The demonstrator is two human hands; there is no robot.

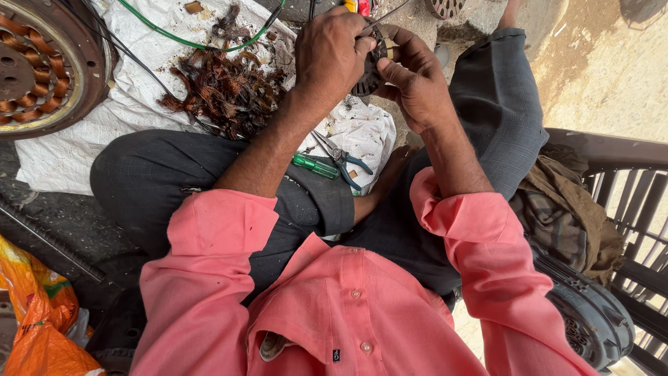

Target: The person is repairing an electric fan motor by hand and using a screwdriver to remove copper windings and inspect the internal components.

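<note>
My left hand (330,52) and my right hand (412,80) are both closed around a small round dark stator core (367,75) held above my lap. The core is mostly hidden between the fingers. My right thumb and fingers press on its edge, where a small pale strip shows. Thin dark wires run up from the hands toward the top of the view. I sit cross-legged in a pink shirt and dark trousers.
A heap of stripped copper wire (226,87) lies on a white cloth (83,139). A green-handled screwdriver (314,166) and blue-handled pliers (341,159) rest beside my knee. A wound motor stator (38,66) sits top left, an orange bag (38,313) bottom left, and a metal rail (626,202) on the right.
</note>
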